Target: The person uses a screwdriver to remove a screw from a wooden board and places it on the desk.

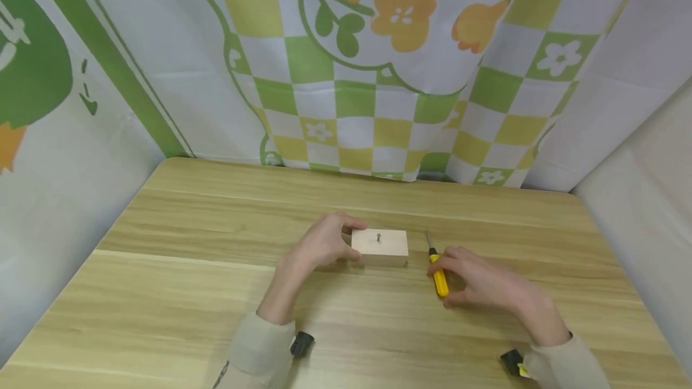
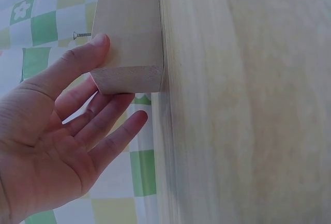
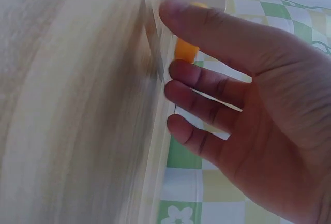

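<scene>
A pale wooden block (image 1: 380, 242) lies on the table, a screw (image 1: 379, 236) standing up from its top face. My left hand (image 1: 322, 240) holds the block's left end, thumb on the near side and fingers on the far side. In the left wrist view the thumb presses the block (image 2: 128, 32) close to the screw (image 2: 81, 35). To the right, a yellow-handled screwdriver (image 1: 439, 276) points its thin shaft away from me. My right hand (image 1: 483, 278) has its thumb and fingers about the handle; in the right wrist view the thumb partly hides that handle (image 3: 186, 50).
The wood-grain table (image 1: 178, 311) spreads out on all sides of the block. A patterned curtain (image 1: 357, 95) hangs along its back edge, with pale cloth walls (image 1: 649, 197) at the sides. Dark wrist devices (image 1: 301, 344) sit at both sleeves.
</scene>
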The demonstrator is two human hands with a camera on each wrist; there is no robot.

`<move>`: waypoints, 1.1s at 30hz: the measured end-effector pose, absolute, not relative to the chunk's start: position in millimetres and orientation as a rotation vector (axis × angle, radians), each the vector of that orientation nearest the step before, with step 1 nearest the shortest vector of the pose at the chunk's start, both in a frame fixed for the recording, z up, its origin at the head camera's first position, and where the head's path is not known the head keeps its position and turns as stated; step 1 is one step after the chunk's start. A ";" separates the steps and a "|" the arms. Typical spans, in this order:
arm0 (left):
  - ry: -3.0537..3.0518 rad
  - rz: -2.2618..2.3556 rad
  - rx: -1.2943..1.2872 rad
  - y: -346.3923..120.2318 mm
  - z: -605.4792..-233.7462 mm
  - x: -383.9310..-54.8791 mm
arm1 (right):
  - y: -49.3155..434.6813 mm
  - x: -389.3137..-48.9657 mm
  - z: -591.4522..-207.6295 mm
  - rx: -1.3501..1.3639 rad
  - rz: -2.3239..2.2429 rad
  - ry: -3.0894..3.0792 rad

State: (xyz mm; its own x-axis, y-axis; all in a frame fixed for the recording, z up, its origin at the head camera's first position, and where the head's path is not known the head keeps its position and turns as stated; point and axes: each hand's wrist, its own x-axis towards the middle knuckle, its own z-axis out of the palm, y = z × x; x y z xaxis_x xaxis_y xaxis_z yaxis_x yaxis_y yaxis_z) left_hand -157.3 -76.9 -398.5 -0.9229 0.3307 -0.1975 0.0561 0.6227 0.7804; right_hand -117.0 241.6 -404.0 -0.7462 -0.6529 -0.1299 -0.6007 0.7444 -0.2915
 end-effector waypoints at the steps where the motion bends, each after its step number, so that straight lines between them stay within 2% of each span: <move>1: 2.527 1.198 0.312 -76.6 -398.3 -157.2 | 241.9 -117.3 -404.1 -1.013 -0.342 2.733; 13: 2.538 1.190 0.302 -76.5 -397.9 -156.7 | 241.9 -120.4 -402.7 -1.211 -0.313 2.910; 24: 2.528 1.203 0.300 -75.5 -399.1 -156.3 | 234.6 -129.6 -386.6 -1.769 -0.458 3.192; 33: 2.524 1.209 0.282 -75.1 -400.2 -157.1 | 224.8 -133.2 -371.5 -1.714 -0.673 3.233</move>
